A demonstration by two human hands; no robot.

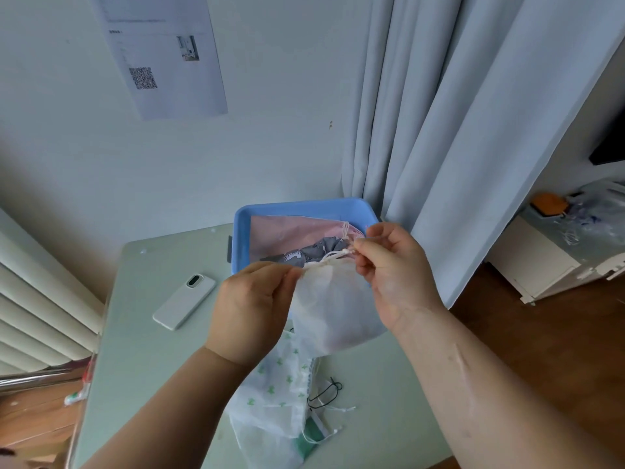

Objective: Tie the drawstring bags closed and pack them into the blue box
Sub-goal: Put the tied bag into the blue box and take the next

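Observation:
I hold a white drawstring bag (333, 313) in the air above the table, just in front of the blue box (241, 238). My left hand (252, 306) pinches the gathered mouth of the bag at its left side. My right hand (392, 272) pinches the cream drawstring ends (338, 254) at the bag's top right. Inside the blue box lie a pink bag (291, 231) and a grey patterned bag (304, 253). More white bags, one with green prints (274, 397), lie in a heap on the table near me.
A white phone (184, 301) lies on the pale green table (152, 367) to the left. A black cord (326, 394) sits by the heap. Curtains (456, 130) hang behind the box at right. A low white cabinet (548, 255) stands at far right on the wooden floor.

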